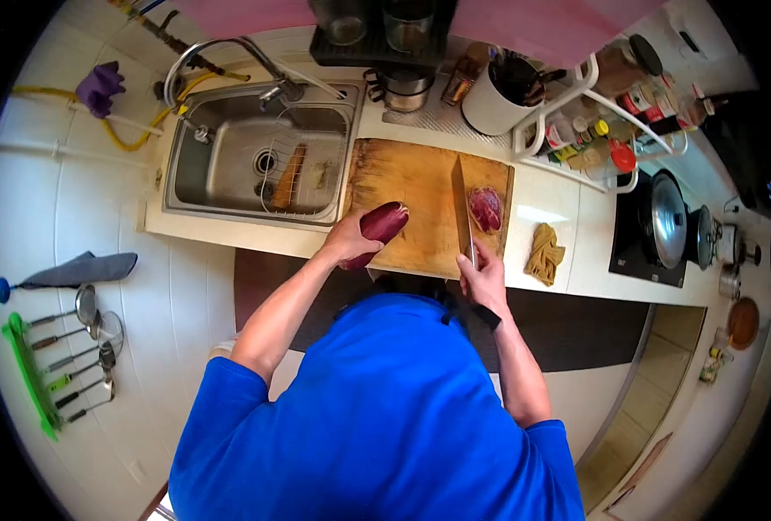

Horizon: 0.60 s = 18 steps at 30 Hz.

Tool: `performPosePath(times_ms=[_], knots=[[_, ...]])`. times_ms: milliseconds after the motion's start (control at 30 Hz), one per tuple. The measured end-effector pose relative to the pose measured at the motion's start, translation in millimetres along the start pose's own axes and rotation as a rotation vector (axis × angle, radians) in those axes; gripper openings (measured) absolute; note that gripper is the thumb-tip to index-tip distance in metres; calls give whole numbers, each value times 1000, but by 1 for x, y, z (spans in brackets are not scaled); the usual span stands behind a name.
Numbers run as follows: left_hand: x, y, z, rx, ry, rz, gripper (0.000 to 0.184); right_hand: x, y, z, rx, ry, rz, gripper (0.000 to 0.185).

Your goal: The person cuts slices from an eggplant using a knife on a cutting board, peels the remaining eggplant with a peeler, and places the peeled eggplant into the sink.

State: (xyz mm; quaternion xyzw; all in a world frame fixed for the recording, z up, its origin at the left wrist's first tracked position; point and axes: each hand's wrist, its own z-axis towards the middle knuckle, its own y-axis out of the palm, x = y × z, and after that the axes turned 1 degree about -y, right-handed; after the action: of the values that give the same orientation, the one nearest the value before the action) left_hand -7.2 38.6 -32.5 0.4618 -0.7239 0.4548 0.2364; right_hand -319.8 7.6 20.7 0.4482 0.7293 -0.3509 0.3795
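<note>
My left hand (347, 240) is closed around a glossy purple eggplant (383, 222), which has a pale tip and is held at the left part of the wooden cutting board (420, 174). In my right hand (487, 280) is the handle of a kitchen knife (462, 204). Its long blade points away from me over the right part of the board, seen nearly edge-on. A piece of raw red meat (486, 210) lies on the board just right of the blade. Whether the eggplant touches the board, I cannot tell.
Left of the board is a steel sink (229, 165) with a wire rack (294, 178) inside. A brown cloth (544, 254) lies to the right, before a stove (637, 226) with a lidded pan (668, 217). Behind stand a utensil holder (494, 108) and a white rack (568, 108) of jars.
</note>
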Motion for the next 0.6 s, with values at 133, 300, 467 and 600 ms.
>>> performPosePath(times_ms=[133,300,467,600], knots=[[9,8,9,-9,-40,187,79,-8,-6,-36,-38,-238,-341,43],[-1,13,21,20,-106,312,76,7,7,-42,-20,-205,-395,35],[-14,10,19,-6,-72,313,74,16,13,-38,-103,-177,-449,35],[-11,8,13,21,-54,287,73,11,14,-34,-146,-146,-490,34]])
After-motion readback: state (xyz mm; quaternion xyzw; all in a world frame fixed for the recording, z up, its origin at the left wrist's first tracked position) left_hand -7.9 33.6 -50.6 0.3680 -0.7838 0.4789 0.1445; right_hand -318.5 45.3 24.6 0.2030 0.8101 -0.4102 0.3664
